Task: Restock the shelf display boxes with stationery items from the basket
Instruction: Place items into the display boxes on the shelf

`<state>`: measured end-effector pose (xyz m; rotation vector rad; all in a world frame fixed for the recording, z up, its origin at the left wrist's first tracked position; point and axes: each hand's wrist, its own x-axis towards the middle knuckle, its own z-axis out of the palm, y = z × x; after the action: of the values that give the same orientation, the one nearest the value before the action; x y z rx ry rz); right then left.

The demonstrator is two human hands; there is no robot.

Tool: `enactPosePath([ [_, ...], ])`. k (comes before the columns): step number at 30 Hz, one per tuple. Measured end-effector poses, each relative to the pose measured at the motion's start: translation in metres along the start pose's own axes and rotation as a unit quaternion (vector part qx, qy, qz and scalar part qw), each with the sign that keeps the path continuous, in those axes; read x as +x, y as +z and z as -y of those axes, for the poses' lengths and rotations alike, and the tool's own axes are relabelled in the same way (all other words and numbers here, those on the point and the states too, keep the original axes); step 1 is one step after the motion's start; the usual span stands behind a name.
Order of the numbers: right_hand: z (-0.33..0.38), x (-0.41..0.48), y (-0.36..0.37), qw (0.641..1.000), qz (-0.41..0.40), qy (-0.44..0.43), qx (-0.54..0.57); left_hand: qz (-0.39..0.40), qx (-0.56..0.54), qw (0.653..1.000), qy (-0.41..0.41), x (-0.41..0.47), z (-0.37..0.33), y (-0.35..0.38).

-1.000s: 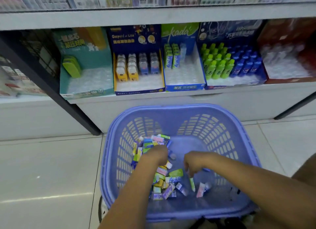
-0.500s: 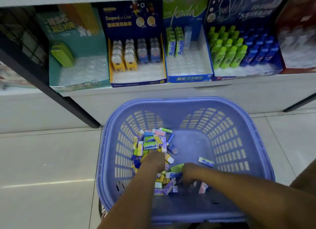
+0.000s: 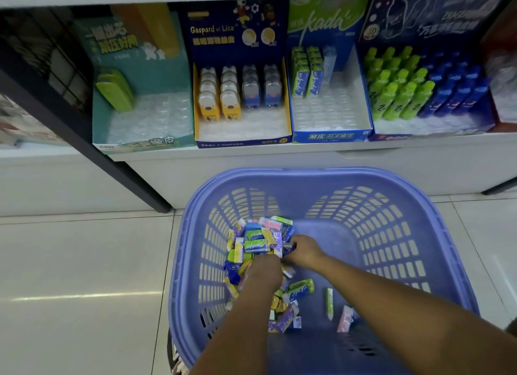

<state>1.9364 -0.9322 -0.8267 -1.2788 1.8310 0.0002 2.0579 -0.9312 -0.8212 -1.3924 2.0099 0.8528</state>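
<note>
Both hands down in purple basket (image 3: 321, 178), in pile of small erasers (image 3: 256, 246). Pile sits at basket's 9 o'clock side.

Left hand (image 3: 264, 271) on top of pile, curled; cannot tell what grip holds, fingers hidden.

Right hand (image 3: 303, 250) just at 3 o'clock of pile, fingers pinched on small dark eraser (image 3: 288, 247), long side pointing about 9 to 3.

Blue Kada box (image 3: 331, 135) with free slots lies at 12 o'clock, well apart, up on shelf (image 3: 279, 156). Right hand nearer to it, I think.
</note>
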Motion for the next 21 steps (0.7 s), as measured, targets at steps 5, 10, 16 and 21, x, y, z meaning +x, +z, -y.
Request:
enactPosePath([
  [5,-0.003,-0.001,-0.002,0.996,0.013,0.021,-0.080,-0.015,-0.031,0.999,-0.011,0.001,0.001,0.002],
  [10,-0.017,-0.011,-0.020,0.995,0.026,0.027,-0.088,-0.018,-0.087,0.996,-0.013,-0.004,0.005,-0.009],
  [16,-0.032,-0.019,-0.023,0.998,0.037,0.041,-0.026,0.007,-0.087,0.996,0.023,-0.014,0.003,-0.018],
  [21,-0.033,-0.020,-0.009,0.991,0.054,-0.010,-0.126,0.094,-0.041,0.993,0.055,-0.016,0.004,-0.013],
])
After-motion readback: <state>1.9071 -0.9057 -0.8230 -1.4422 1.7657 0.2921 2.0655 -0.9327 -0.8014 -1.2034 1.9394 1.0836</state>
